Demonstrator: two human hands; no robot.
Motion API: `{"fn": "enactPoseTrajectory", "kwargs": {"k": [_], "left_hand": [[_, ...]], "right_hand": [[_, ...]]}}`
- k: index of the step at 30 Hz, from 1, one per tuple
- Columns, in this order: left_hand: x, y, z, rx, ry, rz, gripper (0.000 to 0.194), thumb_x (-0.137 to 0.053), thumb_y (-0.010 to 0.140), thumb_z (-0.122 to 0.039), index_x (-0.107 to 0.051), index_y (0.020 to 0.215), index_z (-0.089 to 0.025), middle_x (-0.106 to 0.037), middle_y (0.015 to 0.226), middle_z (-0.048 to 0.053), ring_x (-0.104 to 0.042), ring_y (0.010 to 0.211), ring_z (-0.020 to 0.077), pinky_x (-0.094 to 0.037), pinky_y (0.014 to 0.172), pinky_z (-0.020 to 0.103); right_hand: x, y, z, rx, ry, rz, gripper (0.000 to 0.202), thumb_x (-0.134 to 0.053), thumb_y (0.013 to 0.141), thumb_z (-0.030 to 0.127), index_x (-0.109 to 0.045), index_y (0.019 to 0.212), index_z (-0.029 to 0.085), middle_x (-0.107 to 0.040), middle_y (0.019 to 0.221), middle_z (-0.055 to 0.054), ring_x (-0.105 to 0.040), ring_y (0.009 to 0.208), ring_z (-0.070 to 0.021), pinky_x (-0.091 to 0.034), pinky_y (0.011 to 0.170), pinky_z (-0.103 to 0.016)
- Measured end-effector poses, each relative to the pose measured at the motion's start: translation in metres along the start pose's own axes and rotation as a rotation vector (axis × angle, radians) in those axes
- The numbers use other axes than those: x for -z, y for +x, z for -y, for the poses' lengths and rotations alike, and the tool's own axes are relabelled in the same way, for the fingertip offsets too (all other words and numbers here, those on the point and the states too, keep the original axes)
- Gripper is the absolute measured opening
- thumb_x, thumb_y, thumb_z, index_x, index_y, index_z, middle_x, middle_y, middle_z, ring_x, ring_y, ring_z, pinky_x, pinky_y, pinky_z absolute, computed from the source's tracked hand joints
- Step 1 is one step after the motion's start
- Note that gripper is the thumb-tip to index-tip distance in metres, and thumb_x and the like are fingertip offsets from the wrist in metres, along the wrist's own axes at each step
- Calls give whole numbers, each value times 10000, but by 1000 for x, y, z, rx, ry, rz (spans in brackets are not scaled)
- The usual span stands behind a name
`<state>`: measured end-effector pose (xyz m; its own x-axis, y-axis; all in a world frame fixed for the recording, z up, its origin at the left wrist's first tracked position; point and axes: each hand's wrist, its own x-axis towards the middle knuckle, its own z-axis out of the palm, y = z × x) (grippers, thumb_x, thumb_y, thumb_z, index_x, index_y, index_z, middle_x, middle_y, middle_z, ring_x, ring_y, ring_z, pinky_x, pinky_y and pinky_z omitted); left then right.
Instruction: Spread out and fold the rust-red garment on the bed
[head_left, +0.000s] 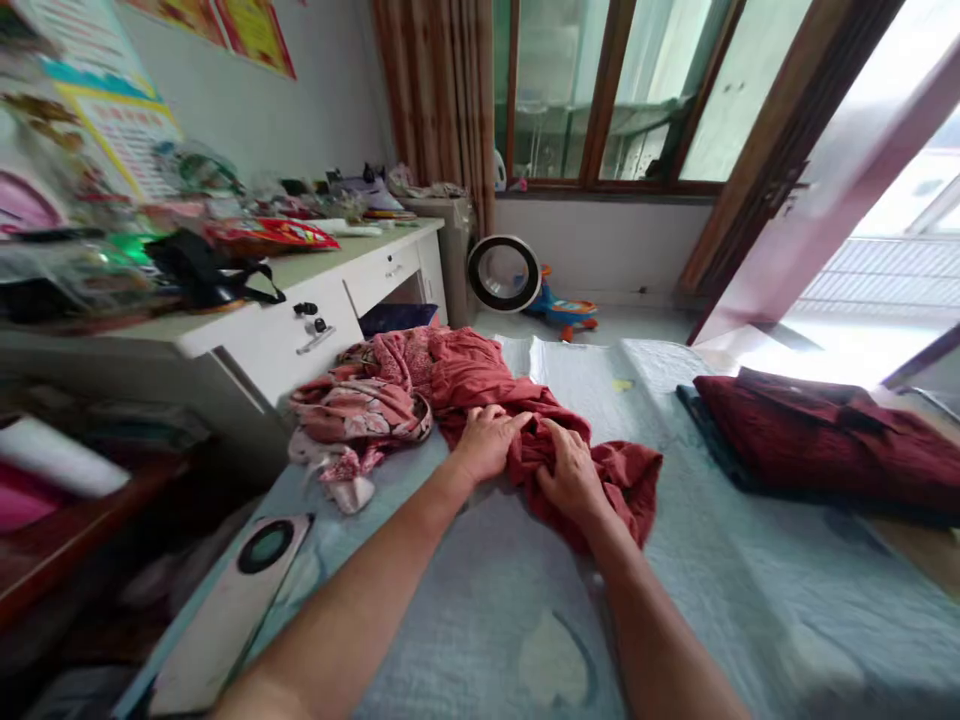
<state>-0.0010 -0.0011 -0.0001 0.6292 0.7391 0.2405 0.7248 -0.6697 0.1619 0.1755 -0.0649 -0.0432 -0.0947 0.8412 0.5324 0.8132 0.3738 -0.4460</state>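
Note:
A crumpled red cloth (pixel 480 375) lies across the middle of the bed; whether it is a garment is hard to tell. My left hand (pixel 486 440) rests on its near edge with curled fingers, pinching a fold. Just to the right, my right hand (pixel 574 470) grips another bunched part, its fingertips partly buried in the fabric. The two thumbs point toward each other with a small strip of cloth between. Left of the red cloth, and touching it, is a heap of pink patterned fabric (pixel 364 400).
Folded dark red clothes (pixel 817 425) lie on the right of the blue bed sheet (pixel 480 600). A white object with a round dark ring (pixel 266 546) sits at the bed's left edge. A cluttered white desk (pixel 330 310) stands left. Beyond the bed is a blue ride-on toy (pixel 562 308).

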Motion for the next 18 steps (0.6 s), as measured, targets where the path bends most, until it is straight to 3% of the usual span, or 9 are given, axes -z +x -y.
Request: {"fn": "enactPoseTrajectory", "kwargs": {"k": [4,8,10,12,14,16,18], "left_hand": [[4,-4,-6,4,-19,-64,261,-471,946,-204,-721,1001,-257,-731,1063,46,-560,1127,246,-345,959,464],[9,-16,-22,-88,-124,-143,254,-466,944,-190,-699,1029,-244,-725,1028,37,-612,1009,201,-398,928,394],[9,-25,-30,-129,-178,-134,252,-466,932,-174,-691,1026,-238,-722,1018,35,-622,997,194,-427,916,361],[6,-34,-34,-144,-223,-114,257,-457,918,-150,-682,1015,-224,-718,1034,44,-628,1008,196,-449,918,348],[2,-41,-31,-136,-275,-128,305,-439,898,-112,-653,1090,-213,-706,1100,55,-623,1058,194,-458,954,343],[-3,-45,-20,-109,-293,-194,450,-436,846,-61,-569,1252,-203,-648,1258,74,-568,1192,199,-419,1051,362],[-7,-46,-1,-28,-237,-275,653,-454,772,-23,-430,1404,-185,-513,1439,105,-438,1352,223,-327,1152,407]], "right_hand": [[-2,-1,0,7,-63,-22,805,-561,734,226,-309,1494,148,-414,1504,-156,-356,1392,-321,-312,1133,-529],[-3,-3,1,-38,-135,-25,858,-550,798,298,-172,1556,159,-253,1600,-159,-168,1483,-350,-208,1148,-605],[-3,-3,0,-63,-151,31,798,-542,812,297,-242,1544,186,-250,1605,-150,-141,1485,-375,-204,1125,-638],[-2,-2,-1,-48,-137,129,677,-568,798,298,-427,1456,220,-371,1551,-136,-232,1452,-392,-250,1097,-632],[-1,0,-2,-29,-78,187,501,-590,792,300,-592,1287,221,-567,1383,-130,-440,1328,-358,-349,1055,-553],[-1,2,-2,-35,10,160,389,-606,785,300,-650,1158,198,-671,1202,-124,-586,1145,-300,-438,978,-449],[-2,3,-2,-66,101,68,353,-620,768,299,-657,1103,192,-692,1128,-112,-632,1027,-268,-482,904,-391]]}}
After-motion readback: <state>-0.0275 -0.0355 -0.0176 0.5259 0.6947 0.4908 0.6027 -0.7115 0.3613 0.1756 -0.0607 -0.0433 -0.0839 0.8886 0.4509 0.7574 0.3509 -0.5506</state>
